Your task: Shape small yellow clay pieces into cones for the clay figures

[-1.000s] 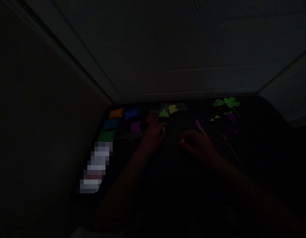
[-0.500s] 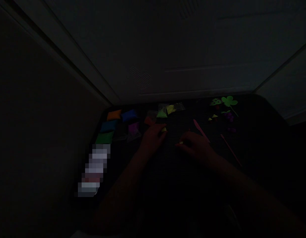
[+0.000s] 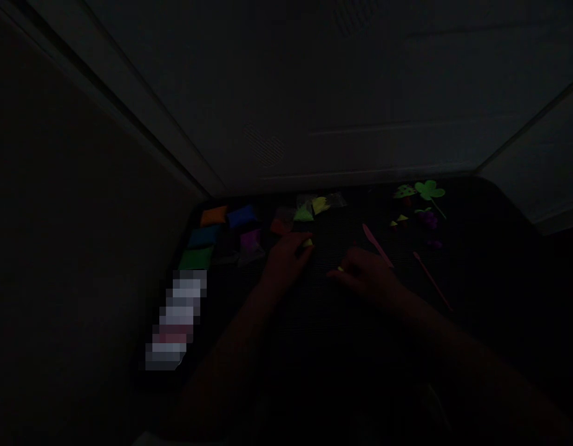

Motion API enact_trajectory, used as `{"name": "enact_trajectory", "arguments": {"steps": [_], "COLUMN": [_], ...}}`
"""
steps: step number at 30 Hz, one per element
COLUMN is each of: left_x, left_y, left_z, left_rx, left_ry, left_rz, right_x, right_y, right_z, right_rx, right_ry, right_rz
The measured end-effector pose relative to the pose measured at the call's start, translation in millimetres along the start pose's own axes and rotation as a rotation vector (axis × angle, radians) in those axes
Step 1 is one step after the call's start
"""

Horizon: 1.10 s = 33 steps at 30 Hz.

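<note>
The scene is very dark. My left hand [image 3: 288, 255] rests over the dark table [image 3: 309, 322], its fingers closed on a small lump of yellow clay [image 3: 307, 243]. To its right, my right hand [image 3: 364, 269] pinches a smaller bit of yellow clay [image 3: 341, 269] between thumb and fingers. A gap of bare tabletop separates the two hands. Just beyond my right hand lies a pink plastic clay knife [image 3: 376, 244], and a thin pink modelling stick [image 3: 432, 282] is farther right.
Clay packets, including orange [image 3: 214, 215], blue [image 3: 242, 216] and green [image 3: 196, 257], line the left. Opened bags with yellow clay [image 3: 320, 205] stand at the back. Right are small yellow-topped mushrooms [image 3: 402, 218], a green clover shape [image 3: 430, 189] and purple clay [image 3: 427, 218]. A blurred bright screen [image 3: 177, 319] lies front left.
Both hands stay nearly in place. The bit of clay in my right hand shows at a slightly different angle between the fingers.
</note>
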<state>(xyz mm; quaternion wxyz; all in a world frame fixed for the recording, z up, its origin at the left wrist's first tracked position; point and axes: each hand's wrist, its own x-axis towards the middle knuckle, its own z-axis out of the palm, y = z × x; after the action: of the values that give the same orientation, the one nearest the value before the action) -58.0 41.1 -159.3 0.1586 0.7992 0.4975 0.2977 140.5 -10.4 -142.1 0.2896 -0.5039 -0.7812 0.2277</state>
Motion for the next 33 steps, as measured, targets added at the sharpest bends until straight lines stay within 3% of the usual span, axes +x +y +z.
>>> {"name": "enact_trajectory", "arguments": {"steps": [7,16,25,33], "left_x": [0,0,3,1], "left_y": [2,6,12,20], "left_z": [-0.5,-0.3,-3.0,-0.5], "left_rx": [-0.026,-0.137,-0.444,-0.611], "left_ry": [0.0,-0.004,-0.069,-0.132], "left_rz": [-0.017,-0.108,-0.338,-0.386], "right_x": [1,1,4,3], "right_y": [7,-1,7,9], "right_z": [4,0,2,5], "right_rx": [0.029,0.002,-0.098,-0.155], "right_ry": [-0.045,0.0,-0.082,-0.094], "right_rz": [-0.053,0.084,-0.048,-0.078]}}
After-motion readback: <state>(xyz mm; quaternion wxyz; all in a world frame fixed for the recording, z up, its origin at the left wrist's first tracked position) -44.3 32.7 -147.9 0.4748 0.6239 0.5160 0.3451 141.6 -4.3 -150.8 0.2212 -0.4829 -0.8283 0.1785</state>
